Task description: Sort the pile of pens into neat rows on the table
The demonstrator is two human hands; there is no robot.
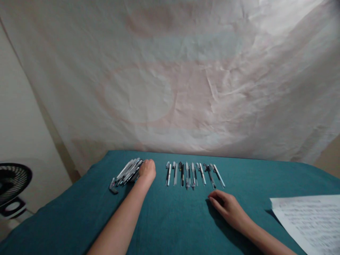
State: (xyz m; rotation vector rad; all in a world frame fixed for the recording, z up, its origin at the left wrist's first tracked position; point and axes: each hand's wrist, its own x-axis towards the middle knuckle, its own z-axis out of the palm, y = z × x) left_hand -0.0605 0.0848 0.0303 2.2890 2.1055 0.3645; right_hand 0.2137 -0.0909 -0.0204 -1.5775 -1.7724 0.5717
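My left hand (147, 170) reaches to the far side of the teal table and rests against the right end of a bundle of pens (126, 173); its fingers curl down out of sight behind the knuckles. To the right, a row of pens (193, 174) lies side by side, each pointing away from me. My right hand (227, 207) rests on the cloth just below the right end of that row, fingers loosely curled, holding nothing that I can see.
The teal tablecloth (172, 219) covers the whole table. A printed sheet of paper (310, 219) lies at the right edge. A black fan (12, 182) stands on the floor at the left. A wrinkled pale sheet (186, 88) hangs behind the table.
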